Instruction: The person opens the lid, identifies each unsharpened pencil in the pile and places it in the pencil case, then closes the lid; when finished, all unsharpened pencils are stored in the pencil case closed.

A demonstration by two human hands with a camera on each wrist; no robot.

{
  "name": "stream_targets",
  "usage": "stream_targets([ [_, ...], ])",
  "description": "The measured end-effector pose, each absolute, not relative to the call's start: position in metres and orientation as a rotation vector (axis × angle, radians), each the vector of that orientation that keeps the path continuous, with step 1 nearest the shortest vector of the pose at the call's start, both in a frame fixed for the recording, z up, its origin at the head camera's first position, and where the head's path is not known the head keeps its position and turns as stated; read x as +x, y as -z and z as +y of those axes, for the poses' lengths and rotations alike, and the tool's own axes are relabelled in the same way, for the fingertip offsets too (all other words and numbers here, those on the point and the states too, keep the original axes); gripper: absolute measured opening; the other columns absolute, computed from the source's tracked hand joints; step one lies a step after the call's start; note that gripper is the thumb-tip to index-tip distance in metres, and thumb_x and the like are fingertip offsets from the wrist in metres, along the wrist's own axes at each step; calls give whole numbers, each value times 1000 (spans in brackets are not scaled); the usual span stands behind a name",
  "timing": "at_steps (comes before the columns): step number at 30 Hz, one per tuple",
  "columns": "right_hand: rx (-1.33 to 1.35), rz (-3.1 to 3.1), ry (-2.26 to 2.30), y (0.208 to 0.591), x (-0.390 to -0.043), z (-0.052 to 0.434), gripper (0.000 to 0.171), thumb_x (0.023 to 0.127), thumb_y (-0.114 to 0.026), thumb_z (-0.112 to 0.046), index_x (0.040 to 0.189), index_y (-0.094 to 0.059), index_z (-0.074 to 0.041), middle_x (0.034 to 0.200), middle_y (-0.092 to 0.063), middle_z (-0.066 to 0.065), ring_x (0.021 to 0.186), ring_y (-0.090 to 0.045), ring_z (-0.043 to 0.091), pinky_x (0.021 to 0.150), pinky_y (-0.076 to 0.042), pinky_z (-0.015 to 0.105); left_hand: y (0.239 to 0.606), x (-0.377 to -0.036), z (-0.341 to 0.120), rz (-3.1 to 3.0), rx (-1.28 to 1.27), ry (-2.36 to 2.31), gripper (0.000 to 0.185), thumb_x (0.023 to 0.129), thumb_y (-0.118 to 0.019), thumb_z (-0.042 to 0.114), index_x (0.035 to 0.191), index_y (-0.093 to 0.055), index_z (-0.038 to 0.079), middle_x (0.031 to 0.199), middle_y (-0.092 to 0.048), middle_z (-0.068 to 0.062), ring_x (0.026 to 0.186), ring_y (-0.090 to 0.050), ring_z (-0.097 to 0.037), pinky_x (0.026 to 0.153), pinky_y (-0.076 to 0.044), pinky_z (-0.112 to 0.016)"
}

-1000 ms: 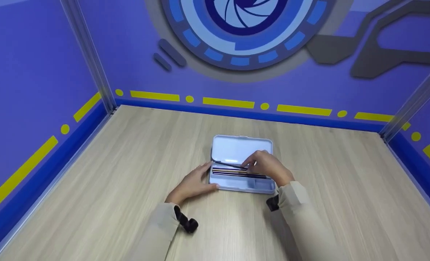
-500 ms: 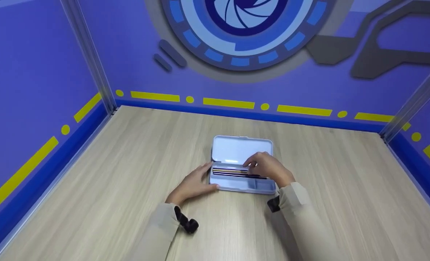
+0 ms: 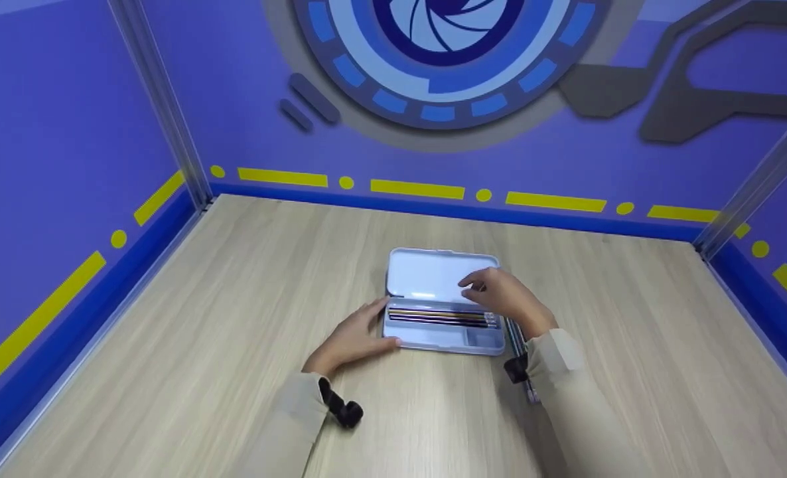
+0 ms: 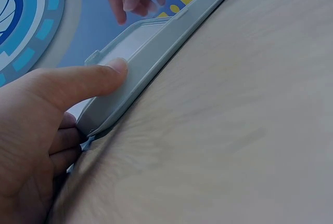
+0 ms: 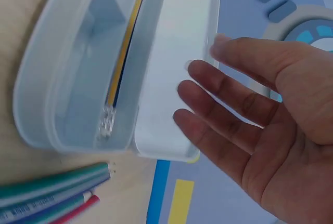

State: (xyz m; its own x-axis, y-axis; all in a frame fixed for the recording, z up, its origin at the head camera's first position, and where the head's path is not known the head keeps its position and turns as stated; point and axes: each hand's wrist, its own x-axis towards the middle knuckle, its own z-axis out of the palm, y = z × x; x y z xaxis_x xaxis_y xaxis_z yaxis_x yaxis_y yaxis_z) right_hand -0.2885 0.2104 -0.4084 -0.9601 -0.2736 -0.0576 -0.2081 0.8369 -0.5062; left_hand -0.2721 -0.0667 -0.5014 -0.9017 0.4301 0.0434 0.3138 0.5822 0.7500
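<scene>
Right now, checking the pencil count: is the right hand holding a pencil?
No: the right hand is empty, fingers spread beside the case lid.

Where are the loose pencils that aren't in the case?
On the table, just right of the open pencil case, partly under the right sleeve in the head view; the right wrist view shows them beside the case's end.

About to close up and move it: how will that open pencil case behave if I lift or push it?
The pencil case looks thin-walled and rigid, so probably light and stiff. Its raised lid may swing on lifting. The pencils inside lie loose and would likely roll or rattle if tilted.
</scene>
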Motion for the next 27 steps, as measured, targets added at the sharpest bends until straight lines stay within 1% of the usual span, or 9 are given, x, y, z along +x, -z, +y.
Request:
stream_targets([
  [4, -407, 2889, 819, 405, -290, 218, 26, 88, -58, -17, 112, -65, -9, 102, -65, 5, 85, -58, 18, 80, -52, 35, 501, -272, -67, 2668, 630, -1220, 91, 71, -68, 52, 144, -26, 17, 146, -29, -7, 134, -25, -25, 108, -23, -42],
  [7, -437, 2914, 816, 401, -292, 224, 28, 90, -56, -19, 115, -63, -9, 106, -64, 6, 93, -58, 20, 84, -50, 38, 501, -271, -66, 2670, 635, -1221, 90, 71, -68, 50, 144, -27, 17, 146, -29, -7, 134, -25, -25, 108, -23, -42],
  [11, -496, 2957, 799, 398, -294, 229, 29, 91, -55, -20, 116, -62, -7, 107, -64, 8, 96, -59, 22, 84, -50, 39, 500, -271, -67, 2670, 635, -1224, 89, 72, -68, 49, 144, -27, 17, 146, -29, -7, 134, -25, -24, 108, -23, -42],
  [20, -573, 2981, 825, 396, -295, 247, 27, 88, -58, -15, 111, -63, -2, 101, -66, 11, 88, -61, 22, 77, -53, 38, 500, -273, -67, 2669, 652, -1218, 92, 71, -68, 53, 144, -26, 15, 146, -28, -10, 134, -25, -27, 108, -24, -44],
  [27, -457, 2938, 785, 396, -289, 264, 28, 84, -62, -11, 111, -64, -2, 95, -66, 9, 81, -59, 19, 75, -53, 36, 501, -273, -66, 2668, 664, -1229, 91, 71, -68, 51, 143, -26, 14, 146, -29, -10, 134, -25, -27, 108, -23, -44],
])
